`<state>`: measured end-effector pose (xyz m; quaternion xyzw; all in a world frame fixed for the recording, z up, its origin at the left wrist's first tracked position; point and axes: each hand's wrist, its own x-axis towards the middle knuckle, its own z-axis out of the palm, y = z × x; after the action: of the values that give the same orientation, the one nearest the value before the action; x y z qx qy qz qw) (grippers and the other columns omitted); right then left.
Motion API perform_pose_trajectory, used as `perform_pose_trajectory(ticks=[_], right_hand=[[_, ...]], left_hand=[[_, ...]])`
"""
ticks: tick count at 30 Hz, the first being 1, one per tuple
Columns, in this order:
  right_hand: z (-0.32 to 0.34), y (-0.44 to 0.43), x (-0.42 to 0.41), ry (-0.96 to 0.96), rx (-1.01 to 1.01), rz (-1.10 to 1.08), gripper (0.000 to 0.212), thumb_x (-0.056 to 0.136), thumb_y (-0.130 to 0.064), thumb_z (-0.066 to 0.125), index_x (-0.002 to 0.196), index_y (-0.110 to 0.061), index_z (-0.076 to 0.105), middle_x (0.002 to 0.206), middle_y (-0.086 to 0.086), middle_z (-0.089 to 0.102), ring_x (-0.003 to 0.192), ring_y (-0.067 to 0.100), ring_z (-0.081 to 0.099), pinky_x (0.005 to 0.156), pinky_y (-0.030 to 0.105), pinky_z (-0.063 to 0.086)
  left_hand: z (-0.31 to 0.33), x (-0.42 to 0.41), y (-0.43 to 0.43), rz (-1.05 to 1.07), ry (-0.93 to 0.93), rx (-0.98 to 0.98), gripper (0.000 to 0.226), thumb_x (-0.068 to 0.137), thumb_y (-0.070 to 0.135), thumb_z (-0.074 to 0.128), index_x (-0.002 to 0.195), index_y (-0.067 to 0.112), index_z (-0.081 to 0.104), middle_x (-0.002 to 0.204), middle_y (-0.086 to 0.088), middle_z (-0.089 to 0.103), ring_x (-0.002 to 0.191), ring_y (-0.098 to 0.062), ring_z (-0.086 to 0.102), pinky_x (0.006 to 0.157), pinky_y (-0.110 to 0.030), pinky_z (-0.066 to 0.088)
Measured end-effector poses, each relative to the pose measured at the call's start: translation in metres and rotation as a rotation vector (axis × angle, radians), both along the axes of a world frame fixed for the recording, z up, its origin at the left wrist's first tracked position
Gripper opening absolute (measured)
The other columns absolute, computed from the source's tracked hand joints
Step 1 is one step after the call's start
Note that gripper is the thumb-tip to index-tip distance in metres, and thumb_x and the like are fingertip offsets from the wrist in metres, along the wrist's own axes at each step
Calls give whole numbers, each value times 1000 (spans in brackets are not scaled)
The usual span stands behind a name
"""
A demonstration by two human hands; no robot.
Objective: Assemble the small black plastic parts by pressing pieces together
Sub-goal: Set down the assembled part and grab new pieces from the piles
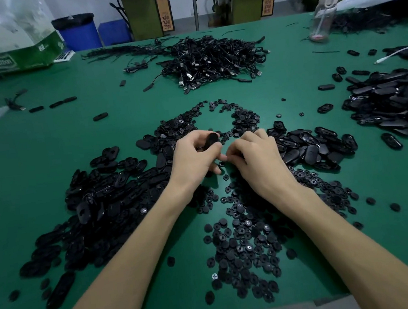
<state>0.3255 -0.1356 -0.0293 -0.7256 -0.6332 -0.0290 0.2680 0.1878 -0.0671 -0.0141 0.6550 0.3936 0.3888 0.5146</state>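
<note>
My left hand (193, 159) grips a black oval plastic shell (210, 139) between thumb and fingers, lifted a little above the green table (242, 95). My right hand (257, 155) lies just beside it with its fingers curled down toward the table; whatever they pinch is hidden under the hand. Heaps of black oval shells (106, 197) lie to the left and another heap (308, 147) to the right. Small round black pieces (245, 245) are spread between my forearms, and more round pieces (242, 120) lie beyond my hands.
A tangle of black USB cables (213, 60) sits at the table's middle back. More oval shells (391, 99) are piled at the right edge. A clear bottle (322, 13) stands back right, a green-and-white carton (18, 50) back left, with a blue bin (79, 31) behind.
</note>
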Motion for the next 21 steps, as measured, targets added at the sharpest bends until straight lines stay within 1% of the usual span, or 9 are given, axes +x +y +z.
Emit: perform_pose_trajectory(ticks=[1, 3, 6, 9, 11, 13, 15, 18, 21], right_hand=[[1, -1, -1, 2, 4, -3, 16, 103, -26, 61, 106, -14, 72, 106, 3, 63, 106, 28, 44, 87, 36, 29], [2, -2, -1, -3, 0, -11, 16, 105, -26, 58, 108, -15, 69, 110, 1, 62, 109, 26, 43, 88, 35, 27], [3, -2, -1, 26, 18, -2, 14, 105, -25, 57, 107, -15, 66, 109, 0, 63, 108, 24, 44, 89, 34, 27], [6, -2, -3, 145, 60, -9, 11, 106, -23, 56, 104, -15, 64, 107, 0, 64, 105, 23, 47, 93, 35, 33], [6, -2, -4, 279, 87, -7, 12, 106, -23, 55, 101, -16, 63, 100, -3, 63, 100, 21, 51, 91, 36, 39], [8, -2, -5, 422, 120, 0, 13, 106, -25, 56, 97, -18, 62, 90, -6, 63, 87, 15, 55, 78, 28, 41], [10, -3, -4, 505, 144, -6, 13, 105, -26, 57, 95, -19, 63, 85, -5, 65, 78, 8, 57, 66, 17, 40], [12, -4, -4, 570, 132, -26, 14, 105, -27, 58, 98, -18, 65, 88, -7, 67, 80, 1, 59, 67, 7, 40], [12, -4, -4, 594, 129, -42, 14, 105, -27, 58, 99, -18, 66, 89, -9, 67, 82, 1, 59, 67, 6, 40]], left_hand=[[0, 0, 0, 3, -21, -9, 15, 98, 1, 64, 113, 0, 65, 94, -18, 68, 69, -17, 74, 51, -26, 56], [0, 1, 0, 9, -52, -22, 10, 103, 6, 58, 110, 7, 64, 95, -14, 69, 67, -15, 73, 50, -26, 54], [1, 3, 1, 28, -77, -60, 19, 111, 13, 43, 116, 6, 60, 91, -10, 71, 60, -13, 68, 44, -24, 47], [1, 4, 2, 37, -85, -76, 26, 113, 13, 33, 117, 3, 56, 85, -8, 73, 56, -15, 65, 41, -24, 42], [1, 3, 3, 40, -70, -74, 25, 113, 13, 31, 113, 6, 55, 85, -9, 71, 53, -14, 62, 41, -23, 39], [0, 3, 3, 42, -42, -77, 24, 112, 12, 31, 110, 7, 55, 83, -8, 69, 50, -12, 58, 40, -22, 36], [0, 3, 2, 34, -28, -77, 25, 111, 12, 33, 110, 4, 57, 79, -6, 69, 49, -12, 56, 40, -22, 36], [1, 4, 0, -13, -52, -61, 21, 110, 12, 42, 112, -1, 58, 78, -4, 71, 50, -13, 57, 39, -22, 37], [1, 2, -3, -68, -45, -16, 19, 108, 14, 51, 110, -3, 61, 74, -2, 68, 46, -11, 52, 41, -21, 38]])
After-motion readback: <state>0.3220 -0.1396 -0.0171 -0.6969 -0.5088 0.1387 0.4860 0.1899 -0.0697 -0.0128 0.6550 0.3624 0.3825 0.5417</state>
